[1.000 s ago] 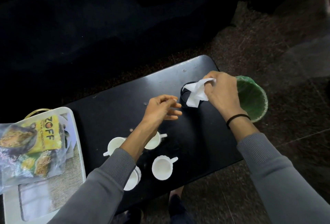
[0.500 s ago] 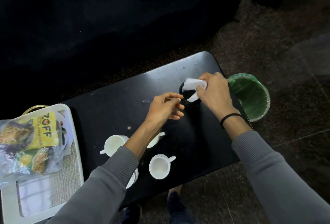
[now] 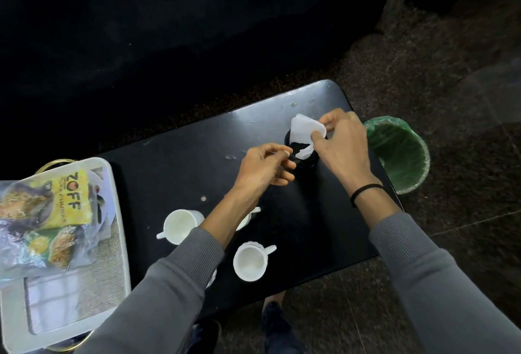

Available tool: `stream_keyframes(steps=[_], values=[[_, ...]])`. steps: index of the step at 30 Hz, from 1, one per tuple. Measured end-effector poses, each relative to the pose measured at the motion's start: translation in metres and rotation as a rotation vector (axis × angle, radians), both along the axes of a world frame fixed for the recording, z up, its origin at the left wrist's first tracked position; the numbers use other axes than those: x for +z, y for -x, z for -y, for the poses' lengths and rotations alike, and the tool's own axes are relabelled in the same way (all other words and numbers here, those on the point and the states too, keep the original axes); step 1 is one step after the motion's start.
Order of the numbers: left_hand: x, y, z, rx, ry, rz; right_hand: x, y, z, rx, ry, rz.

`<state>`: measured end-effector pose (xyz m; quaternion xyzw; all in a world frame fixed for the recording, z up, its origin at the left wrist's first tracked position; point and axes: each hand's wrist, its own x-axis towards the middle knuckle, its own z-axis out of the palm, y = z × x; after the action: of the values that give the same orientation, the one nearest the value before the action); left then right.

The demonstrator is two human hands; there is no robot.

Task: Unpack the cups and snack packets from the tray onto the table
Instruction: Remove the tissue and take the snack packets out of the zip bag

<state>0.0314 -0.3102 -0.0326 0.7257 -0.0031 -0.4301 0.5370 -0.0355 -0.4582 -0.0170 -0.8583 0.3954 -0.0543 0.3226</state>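
Note:
Several white cups stand on the black table (image 3: 174,162): one cup (image 3: 181,225) at the left, another cup (image 3: 250,261) near the front edge, two more partly hidden under my left arm. A black cup (image 3: 303,157) sits at the table's right end. My right hand (image 3: 339,143) pinches a white tissue (image 3: 303,131) that reaches into this black cup. My left hand (image 3: 266,166) holds the black cup's left rim with curled fingers. A yellow snack packet (image 3: 60,201) in clear wrapping lies on the white tray (image 3: 119,229) at the left.
A green-lined waste bin (image 3: 400,153) stands on the floor just right of the table. A gold-rimmed stand (image 3: 56,162) shows under the tray. My dark shoes (image 3: 277,325) are below the table's front edge. A dark sofa fills the background.
My right hand brought the tissue down from above the black cup into it. My left hand moved right and took hold of the cup's rim.

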Motion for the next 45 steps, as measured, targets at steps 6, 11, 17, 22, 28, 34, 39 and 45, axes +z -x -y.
stream_keyframes(steps=[6, 11, 17, 22, 28, 34, 39, 45], values=[[0.003, 0.001, -0.006, 0.027, 0.010, 0.012, 0.012, 0.006, -0.012, 0.032, 0.081, 0.054], [0.006, 0.002, -0.024, 0.069, 0.023, 0.033, 0.019, 0.009, -0.040, 0.073, 0.099, 0.134], [0.005, -0.004, -0.071, 0.171, 0.028, 0.042, 0.014, -0.003, -0.094, 0.227, -0.020, 0.111], [0.003, -0.011, -0.126, 0.259, 0.029, 0.057, 0.008, -0.018, -0.145, 0.343, -0.072, 0.100], [0.006, -0.025, -0.203, 0.335, 0.022, 0.098, 0.006, -0.041, -0.212, 0.478, -0.070, 0.086], [0.006, -0.038, -0.284, 0.444, -0.041, 0.131, 0.006, -0.073, -0.290, 0.616, -0.097, 0.066], [0.005, -0.049, -0.360, 0.525, -0.088, 0.144, -0.001, -0.099, -0.363, 0.714, -0.127, 0.044], [-0.005, -0.062, -0.447, 0.598, -0.174, 0.196, -0.013, -0.126, -0.445, 0.853, -0.131, -0.018]])
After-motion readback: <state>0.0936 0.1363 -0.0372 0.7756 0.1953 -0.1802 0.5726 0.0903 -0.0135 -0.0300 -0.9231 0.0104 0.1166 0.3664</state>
